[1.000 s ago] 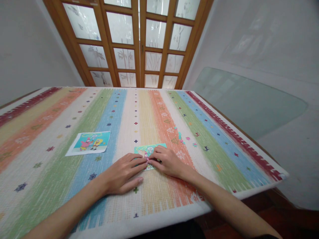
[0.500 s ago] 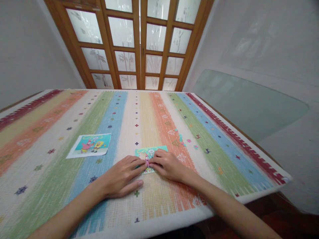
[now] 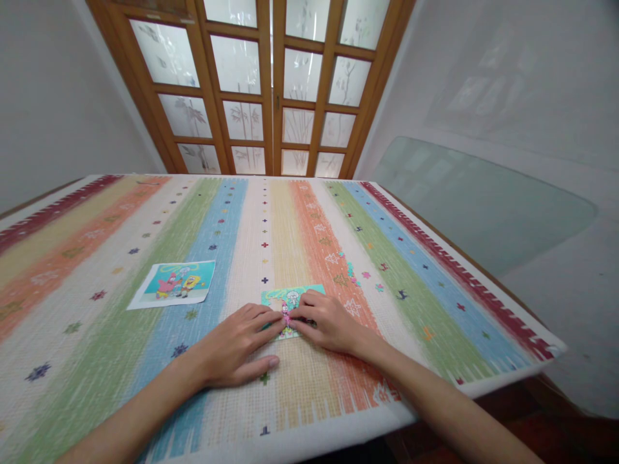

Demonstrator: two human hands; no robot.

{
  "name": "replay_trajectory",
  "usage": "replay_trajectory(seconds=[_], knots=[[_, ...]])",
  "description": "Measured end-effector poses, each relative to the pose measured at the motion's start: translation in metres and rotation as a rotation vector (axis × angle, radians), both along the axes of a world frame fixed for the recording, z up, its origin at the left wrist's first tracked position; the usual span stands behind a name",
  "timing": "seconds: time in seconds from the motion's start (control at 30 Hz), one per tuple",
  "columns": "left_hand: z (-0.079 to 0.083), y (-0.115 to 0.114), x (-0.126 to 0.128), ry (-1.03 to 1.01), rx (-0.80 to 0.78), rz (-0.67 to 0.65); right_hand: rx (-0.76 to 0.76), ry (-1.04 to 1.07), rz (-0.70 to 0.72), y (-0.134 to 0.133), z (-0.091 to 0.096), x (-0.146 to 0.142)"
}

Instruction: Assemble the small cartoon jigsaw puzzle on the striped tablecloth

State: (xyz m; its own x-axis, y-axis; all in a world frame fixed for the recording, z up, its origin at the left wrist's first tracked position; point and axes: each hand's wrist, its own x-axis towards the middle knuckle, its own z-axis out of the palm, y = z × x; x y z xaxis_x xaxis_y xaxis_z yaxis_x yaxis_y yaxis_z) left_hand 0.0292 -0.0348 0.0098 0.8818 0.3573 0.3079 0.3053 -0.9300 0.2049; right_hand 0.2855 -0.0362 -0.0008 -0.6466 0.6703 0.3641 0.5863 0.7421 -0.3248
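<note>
A small jigsaw puzzle [image 3: 304, 291], partly put together with a cartoon picture in turquoise, pink and yellow, lies flat on the table in front of me. My left hand [image 3: 244, 345] rests at its left side, fingers stretched out and thumb apart, with the fingertips touching the puzzle. From the right, my right hand [image 3: 326, 320] reaches over the puzzle with curled fingers. Its thumb and forefinger pinch at a small pink puzzle piece [image 3: 286, 319] near the left fingertips. My hands cover much of the puzzle's middle and lower part.
A printed reference picture [image 3: 176, 281] with the cartoon figures lies to the left. Several loose turquoise and pink puzzle pieces [image 3: 352, 270] lie right of the puzzle. A striped, patterned cloth [image 3: 232, 412] covers the table. Wooden glass-paned doors [image 3: 273, 96] stand behind it.
Both hands stay at almost the same place on the puzzle, with only tiny finger shifts. The view has tilted very slightly.
</note>
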Motion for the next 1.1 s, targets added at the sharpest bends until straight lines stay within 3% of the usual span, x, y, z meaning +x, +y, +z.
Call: replay_trajectory(seconds=[1.1], knots=[[0.0010, -0.0028, 0.0050, 0.009, 0.019, 0.026, -0.077, 0.005, -0.032, 0.0028, -0.0041, -0.0021]])
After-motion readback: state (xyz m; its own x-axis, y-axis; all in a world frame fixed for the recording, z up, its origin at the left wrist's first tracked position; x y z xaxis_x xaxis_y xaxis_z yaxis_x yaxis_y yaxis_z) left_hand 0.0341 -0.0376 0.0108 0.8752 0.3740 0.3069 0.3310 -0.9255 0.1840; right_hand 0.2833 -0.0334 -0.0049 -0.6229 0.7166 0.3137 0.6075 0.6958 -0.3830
